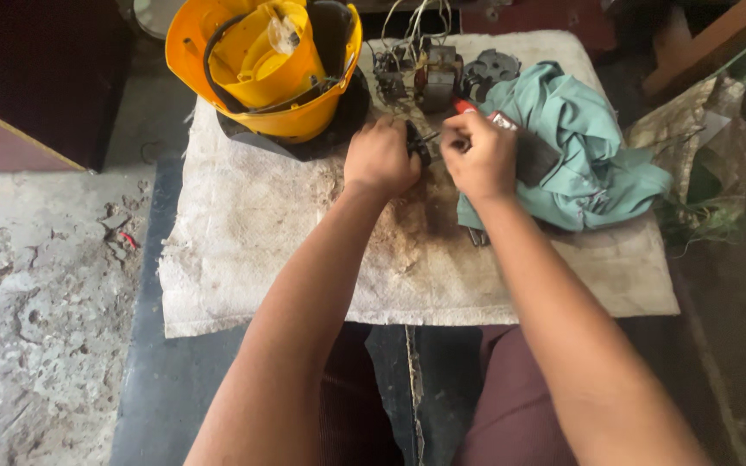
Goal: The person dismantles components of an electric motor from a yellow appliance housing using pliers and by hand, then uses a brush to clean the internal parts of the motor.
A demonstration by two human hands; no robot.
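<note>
My left hand is closed around a small dark part that pokes out on its right side. My right hand grips a red-handled tool whose tip points at that part. Both hands meet over a stained white towel laid on a low table. Just beyond them sits a metal motor block with loose wires. A yellow plastic appliance housing lies tipped on a black base at the towel's back left.
A crumpled green cloth lies right of my right hand, with a dark metal piece behind it. Cracked concrete floor spreads to the left. Crumpled brown paper and wooden boards stand at the right.
</note>
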